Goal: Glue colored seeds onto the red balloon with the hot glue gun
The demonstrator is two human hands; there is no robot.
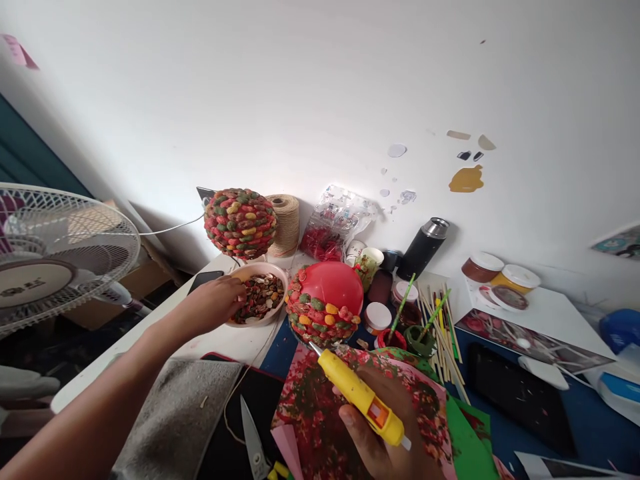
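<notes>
My left hand (223,299) reaches over the near left rim of a pale pink bowl (281,301). Its fingers are curled together down at the small, brownish shell-like pieces (263,295); whatever is between the fingertips is hidden. In my right hand (383,427) is a yellow glue gun (350,387), with its metal tip just below a red balloon (333,283). Red, green and yellow pieces cover the balloon's lower and left sides, while its top right is bare. A fully covered ball (241,223) stands behind the bowl.
Scissors (254,437) lie open near a grey cloth (180,413). Paint jars (377,318), brushes and sticks (440,327) crowd the right of the balloon. Behind are a twine spool (285,223) and a black flask (424,247). A fan (55,253) stands left.
</notes>
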